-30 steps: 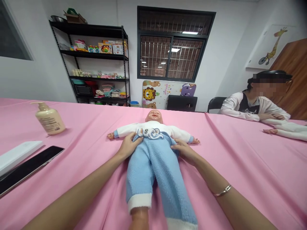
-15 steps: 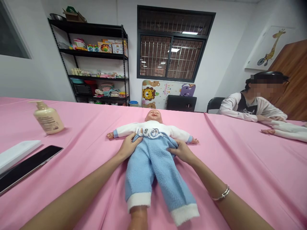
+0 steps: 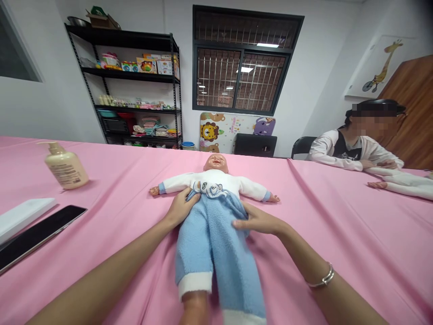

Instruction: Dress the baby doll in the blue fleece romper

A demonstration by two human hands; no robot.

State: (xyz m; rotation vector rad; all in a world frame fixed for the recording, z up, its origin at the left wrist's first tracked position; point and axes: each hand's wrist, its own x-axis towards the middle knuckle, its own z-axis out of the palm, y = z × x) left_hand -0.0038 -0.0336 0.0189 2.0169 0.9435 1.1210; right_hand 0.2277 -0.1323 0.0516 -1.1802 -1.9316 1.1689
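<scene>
Left hand [image 3: 181,208] closed on the waistband of blue fleece trousers [image 3: 209,257], right hand [image 3: 257,221] open, fingers flat against their hip; soft, light cloth, best pinched at the waist, on a vinyl-headed baby doll [image 3: 215,163] lying face-up mid-worktop over pink cloth [image 3: 321,225], pump bottle [image 3: 64,166] toward the far-left corner, metal shelving [image 3: 125,81] beyond

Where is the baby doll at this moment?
In the head view, the baby doll lies on its back mid-table on the pink cloth, under the person's left hand and right hand.
</scene>
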